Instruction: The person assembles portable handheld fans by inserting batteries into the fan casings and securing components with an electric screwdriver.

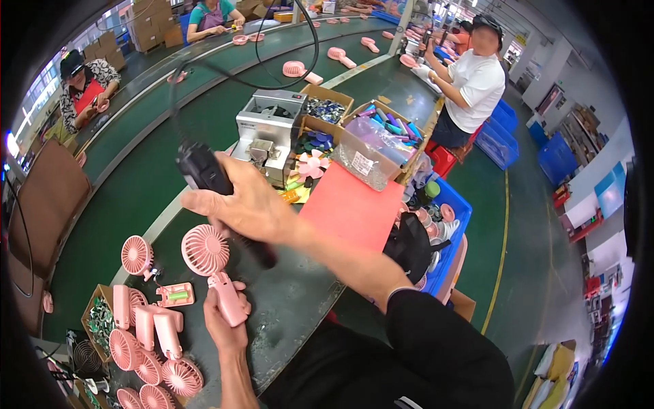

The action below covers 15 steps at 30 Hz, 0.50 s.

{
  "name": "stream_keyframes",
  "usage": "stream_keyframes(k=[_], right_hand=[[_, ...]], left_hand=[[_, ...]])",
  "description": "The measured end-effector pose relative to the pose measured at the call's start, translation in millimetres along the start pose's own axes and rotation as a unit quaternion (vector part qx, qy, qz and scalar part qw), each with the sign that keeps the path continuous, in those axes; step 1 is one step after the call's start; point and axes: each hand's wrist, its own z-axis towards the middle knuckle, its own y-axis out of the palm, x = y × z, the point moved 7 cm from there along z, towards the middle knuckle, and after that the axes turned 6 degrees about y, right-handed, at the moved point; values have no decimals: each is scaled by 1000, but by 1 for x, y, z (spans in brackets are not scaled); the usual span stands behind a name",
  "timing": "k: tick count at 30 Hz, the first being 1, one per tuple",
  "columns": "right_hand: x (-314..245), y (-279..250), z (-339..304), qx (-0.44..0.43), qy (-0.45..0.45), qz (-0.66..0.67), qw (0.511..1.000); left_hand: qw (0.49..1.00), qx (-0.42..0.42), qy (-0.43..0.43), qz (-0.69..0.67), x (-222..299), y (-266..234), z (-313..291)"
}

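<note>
My left hand point(223, 326) is closed around the handle of a pink handheld fan point(206, 251), whose round slatted head points away from me over the dark workbench point(293, 327). In my right hand point(255, 201) is a black corded electric screwdriver point(204, 167), held above and to the right of the fan, its lower part blurred. Left of the held fan lie an opened pink handle half point(176, 295) with a green battery in it and a loose fan head point(137, 255) with thin wires. Several pink fans point(167, 330) are piled at the bench's near left.
Behind my right hand stands a silver machine point(262, 126), beside a carton of small metal parts point(325, 110) and a clear plastic bin point(371, 160). A red sheet point(354, 211) lies nearby. A filled blue crate point(458, 211) is at right. A green conveyor point(225, 88) carries fans past co-workers.
</note>
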Motion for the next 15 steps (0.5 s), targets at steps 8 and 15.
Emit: stream_keyframes(k=[8,15], right_hand=[[98,-76,-37,49,0,-574,818],[95,43,-74,-163,64,-229,958]], left_hand=[[984,29,74,161,7,1,0],[974,84,155,141,26,-16,-11]])
